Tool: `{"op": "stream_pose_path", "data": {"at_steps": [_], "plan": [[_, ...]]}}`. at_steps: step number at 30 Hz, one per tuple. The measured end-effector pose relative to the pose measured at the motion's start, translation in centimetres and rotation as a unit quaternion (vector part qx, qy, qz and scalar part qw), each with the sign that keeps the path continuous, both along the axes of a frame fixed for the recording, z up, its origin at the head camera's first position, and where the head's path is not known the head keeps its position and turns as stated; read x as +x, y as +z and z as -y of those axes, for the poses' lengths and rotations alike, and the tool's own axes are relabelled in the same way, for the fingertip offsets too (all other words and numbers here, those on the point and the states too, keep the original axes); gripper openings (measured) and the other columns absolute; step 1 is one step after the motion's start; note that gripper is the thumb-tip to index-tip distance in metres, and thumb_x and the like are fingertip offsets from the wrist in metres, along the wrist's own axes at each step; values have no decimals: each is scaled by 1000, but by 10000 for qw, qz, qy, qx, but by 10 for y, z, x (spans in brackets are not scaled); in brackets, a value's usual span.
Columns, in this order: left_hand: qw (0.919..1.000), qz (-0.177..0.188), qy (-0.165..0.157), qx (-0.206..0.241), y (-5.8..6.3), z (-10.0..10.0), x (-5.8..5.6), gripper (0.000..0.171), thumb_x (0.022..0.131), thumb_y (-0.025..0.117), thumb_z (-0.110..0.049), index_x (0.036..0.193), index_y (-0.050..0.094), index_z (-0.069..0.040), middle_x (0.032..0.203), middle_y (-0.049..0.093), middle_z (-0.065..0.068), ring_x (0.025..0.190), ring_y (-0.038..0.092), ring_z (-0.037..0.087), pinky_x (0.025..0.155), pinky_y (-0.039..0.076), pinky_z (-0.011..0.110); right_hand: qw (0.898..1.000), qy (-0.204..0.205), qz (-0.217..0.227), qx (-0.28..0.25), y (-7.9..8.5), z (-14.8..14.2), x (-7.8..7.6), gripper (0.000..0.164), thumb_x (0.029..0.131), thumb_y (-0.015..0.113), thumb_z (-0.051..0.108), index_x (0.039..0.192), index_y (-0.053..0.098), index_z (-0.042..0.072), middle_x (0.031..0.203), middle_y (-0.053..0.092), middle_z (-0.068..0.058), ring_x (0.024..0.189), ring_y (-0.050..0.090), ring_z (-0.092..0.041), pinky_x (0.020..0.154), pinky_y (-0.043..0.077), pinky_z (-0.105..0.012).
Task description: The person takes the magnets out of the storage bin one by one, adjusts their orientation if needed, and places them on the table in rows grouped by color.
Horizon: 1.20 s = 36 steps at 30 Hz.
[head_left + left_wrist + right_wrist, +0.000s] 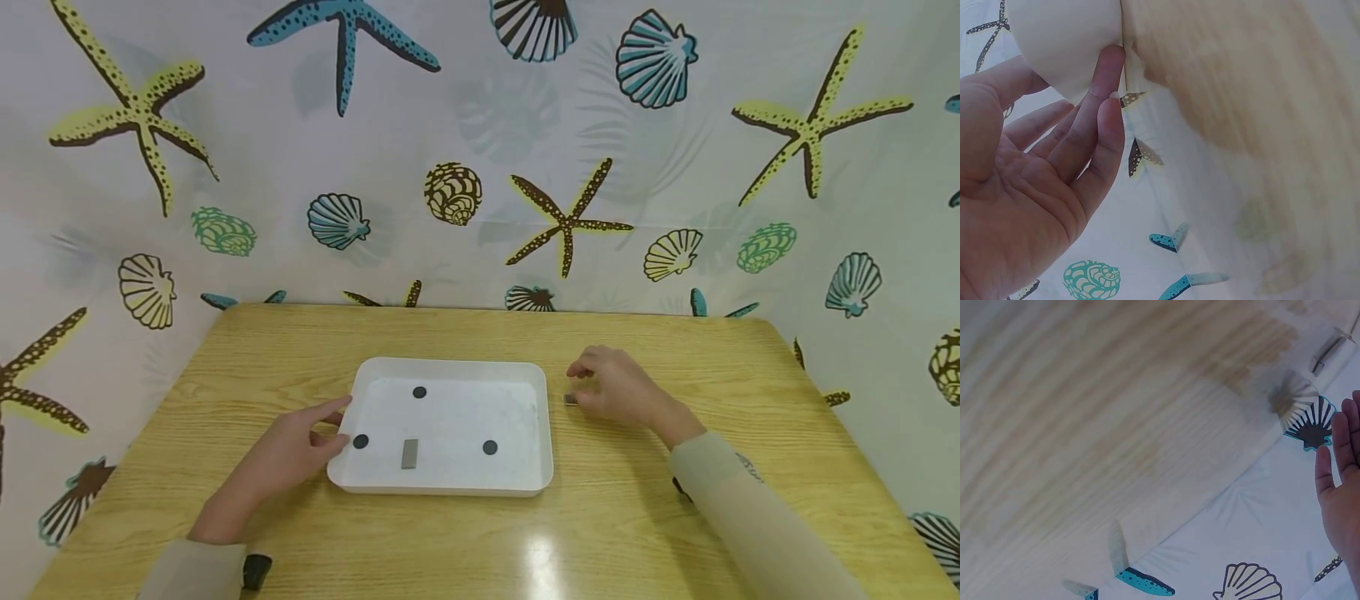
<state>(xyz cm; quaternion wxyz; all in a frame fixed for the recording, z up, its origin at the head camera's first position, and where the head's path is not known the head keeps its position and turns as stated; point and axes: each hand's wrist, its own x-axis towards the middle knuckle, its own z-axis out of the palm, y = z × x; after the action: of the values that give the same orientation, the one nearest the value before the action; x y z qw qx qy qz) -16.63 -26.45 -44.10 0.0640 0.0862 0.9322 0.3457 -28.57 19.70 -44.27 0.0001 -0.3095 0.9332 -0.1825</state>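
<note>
Both hands are set at the white tray [450,367]: the left hand [300,450] is laid with straight, relaxed fingers against its left rim, gripping nothing, while the right hand [611,387], just right of the tray, is curled down over a small grey block [571,400] on the wooden table [637,533]. Whether the block is actually pinched cannot be told. Three dark discs [419,392] and a grey bar [409,453] are seen inside. The block could be fumbled if only lightly caught, and the tray could be nudged by the left fingers, scattering the discs.

Tray [450,487] mid-table [615,533]; discs [419,392], bar [409,453] inside.
</note>
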Motion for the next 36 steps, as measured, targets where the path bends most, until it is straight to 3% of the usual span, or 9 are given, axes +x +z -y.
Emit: {"op": "stream_pose_path", "data": {"at_steps": [10,21,26,36], "plan": [[10000,-6,50,17,0,0,1,60,98,68,-13,152,47,1,132,65,29,101,74,34,75,60,30,9974,277,-376,-550,18,6,-6,26,93,75,17,114,74,3,110,71,-13,100,65,-29,91,53,-46],[10000,43,52,-22,1,0,1,60,99,67,-14,153,46,1,132,65,28,98,74,29,72,58,30,9951,518,-567,-624,25,19,-3,24,92,76,16,113,74,4,110,71,-10,100,67,-30,89,54,-44],[10000,53,50,-41,1,0,1,61,99,68,-15,153,45,1,132,66,27,97,73,28,71,57,29,9955,574,-440,-605,29,28,-1,26,93,74,17,115,74,4,112,71,-10,102,66,-28,93,53,-45],[9999,-92,31,-58,0,0,1,59,98,68,-15,152,47,0,130,67,26,95,73,27,69,55,26,9935,855,-632,-411,37,53,6,25,93,74,21,114,74,7,110,72,-5,104,66,-21,102,48,-50]]}}
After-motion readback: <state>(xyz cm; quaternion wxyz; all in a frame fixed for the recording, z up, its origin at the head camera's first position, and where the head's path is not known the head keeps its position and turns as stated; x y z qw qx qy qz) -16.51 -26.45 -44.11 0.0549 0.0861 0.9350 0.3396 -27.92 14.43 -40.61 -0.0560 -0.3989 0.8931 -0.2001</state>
